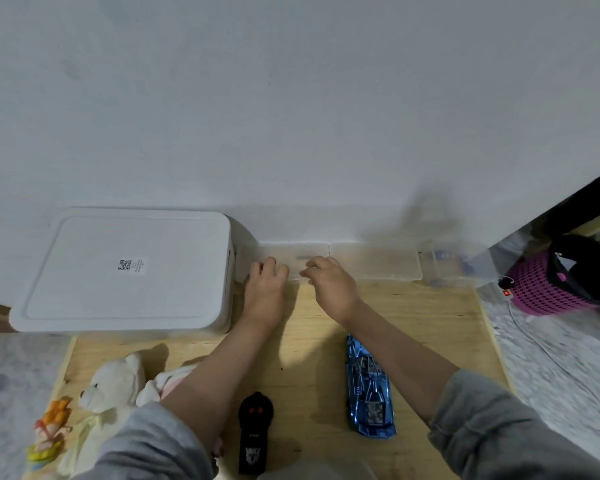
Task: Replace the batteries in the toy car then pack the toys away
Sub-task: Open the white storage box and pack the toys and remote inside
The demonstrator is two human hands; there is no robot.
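A shiny blue toy car lies on the wooden board under my right forearm. To its left lies a black remote control. Both hands reach to a small translucent plastic box against the wall. My left hand grips the box's left end with curled fingers. My right hand pinches its front edge near the middle. What the box holds is hidden by its cloudy lid.
A big white lidded storage bin stands at the left. A white teddy bear and an orange-yellow toy lie at front left. A second translucent box, a clear container and a pink basket are at the right.
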